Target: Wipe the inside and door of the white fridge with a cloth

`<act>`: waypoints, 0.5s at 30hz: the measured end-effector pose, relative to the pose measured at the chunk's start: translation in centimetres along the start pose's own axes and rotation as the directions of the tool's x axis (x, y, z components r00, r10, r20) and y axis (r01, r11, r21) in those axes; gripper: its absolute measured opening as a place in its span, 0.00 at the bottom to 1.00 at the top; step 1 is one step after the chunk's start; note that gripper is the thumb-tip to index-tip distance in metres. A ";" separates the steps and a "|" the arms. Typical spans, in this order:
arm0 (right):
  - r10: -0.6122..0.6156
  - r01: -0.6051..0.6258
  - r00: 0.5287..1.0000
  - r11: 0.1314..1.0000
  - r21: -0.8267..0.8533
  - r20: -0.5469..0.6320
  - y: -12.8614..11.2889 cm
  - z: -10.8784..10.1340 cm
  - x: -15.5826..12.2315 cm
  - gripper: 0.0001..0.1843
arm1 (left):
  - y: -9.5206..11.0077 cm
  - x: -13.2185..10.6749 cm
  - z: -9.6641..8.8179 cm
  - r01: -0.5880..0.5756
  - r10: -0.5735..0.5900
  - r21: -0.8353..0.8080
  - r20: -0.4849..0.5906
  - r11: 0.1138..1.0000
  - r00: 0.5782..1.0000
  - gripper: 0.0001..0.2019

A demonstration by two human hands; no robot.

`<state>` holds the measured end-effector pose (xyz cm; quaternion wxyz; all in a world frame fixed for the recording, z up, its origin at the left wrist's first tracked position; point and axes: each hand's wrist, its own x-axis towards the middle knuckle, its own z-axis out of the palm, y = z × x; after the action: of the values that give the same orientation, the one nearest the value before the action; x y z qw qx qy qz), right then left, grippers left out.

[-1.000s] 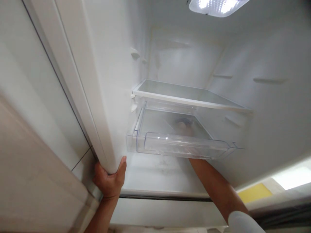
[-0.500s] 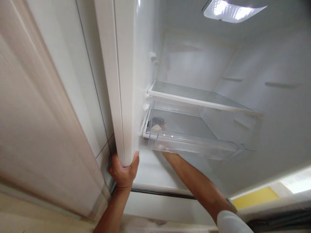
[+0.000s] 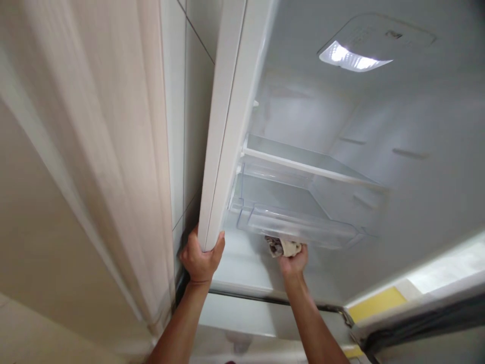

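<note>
My left hand [image 3: 201, 258] is wrapped around the front edge of the white fridge side wall [image 3: 223, 151], thumb on the inner face and fingers on the outer side. Inside the lit fridge, my right hand [image 3: 294, 260] grips a bunched cloth [image 3: 282, 247], cream with a dark brown pattern. The cloth is just beneath the front of the clear plastic drawer [image 3: 299, 225], above the fridge floor [image 3: 242, 258]. Whether cloth and drawer touch, I cannot tell.
A glass shelf [image 3: 303, 156] with white trim sits above the drawer. The fridge lamp [image 3: 350, 58] glows at the top. At left stand a tiled wall [image 3: 197, 116] and a pale wooden door frame [image 3: 125, 126]. The fridge's black gasket [image 3: 428, 318] lies at lower right.
My right hand has come from behind the clear drawer to below its front, bringing the cloth into plain sight. My left hand keeps its grip on the fridge wall while the view shifts.
</note>
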<state>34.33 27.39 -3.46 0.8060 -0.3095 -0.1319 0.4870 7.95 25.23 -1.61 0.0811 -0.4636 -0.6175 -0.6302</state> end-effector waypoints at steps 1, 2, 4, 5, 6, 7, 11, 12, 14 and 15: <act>-0.050 0.050 0.999 0.999 0.014 -0.017 -0.8 -1.2 -0.2 0.12 | 0.0 0.0 0.0 0.014 -0.014 -0.010 0.011 1.000 1.000 0.29; -0.089 0.090 0.995 0.996 0.021 -0.038 -1.4 -2.4 -0.5 0.12 | 0.1 0.1 -0.1 0.029 -0.028 -0.015 0.019 0.999 0.999 0.29; -0.116 0.117 0.990 0.993 0.010 -0.076 -2.1 -4.2 -1.1 0.13 | 0.2 0.1 -0.1 0.051 -0.051 -0.015 0.029 0.999 0.998 0.29; -0.105 0.107 0.988 0.994 0.011 -0.112 -2.4 -4.8 -1.5 0.13 | 0.2 0.2 0.0 0.059 -0.059 -0.011 0.030 0.998 0.998 0.29; -0.080 0.085 0.983 0.996 0.023 -0.162 -2.5 -5.2 -2.1 0.13 | 0.2 0.2 0.0 0.066 -0.065 -0.009 0.034 0.998 0.997 0.29; -0.046 0.058 0.976 0.997 0.048 -0.215 -2.6 -5.5 -2.8 0.13 | 0.2 0.2 0.0 0.072 -0.072 -0.007 0.040 0.997 0.997 0.29; 0.069 -0.034 0.970 0.988 0.151 -0.232 -2.7 -6.0 -6.6 0.14 | 0.0 0.4 0.2 0.108 -0.107 -0.011 0.068 0.994 0.992 0.30; 0.080 -0.050 0.978 0.987 0.152 -0.195 -2.7 -6.1 -7.7 0.15 | 0.0 0.4 0.3 0.118 -0.117 -0.013 0.076 0.993 0.990 0.30; 0.089 -0.070 0.986 0.988 0.137 -0.142 -2.6 -6.5 -10.0 0.17 | 0.0 0.6 0.3 0.141 -0.139 -0.017 0.095 0.990 0.986 0.31; 0.097 -0.080 0.986 0.988 0.131 -0.136 -2.7 -6.7 -11.1 0.17 | 0.0 0.7 0.3 0.153 -0.150 -0.019 0.104 0.988 0.983 0.31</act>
<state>34.24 14.41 -5.99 0.8087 -0.2977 -0.0297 0.5065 7.73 25.81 -1.18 -0.0052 -0.4479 -0.6458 -0.6183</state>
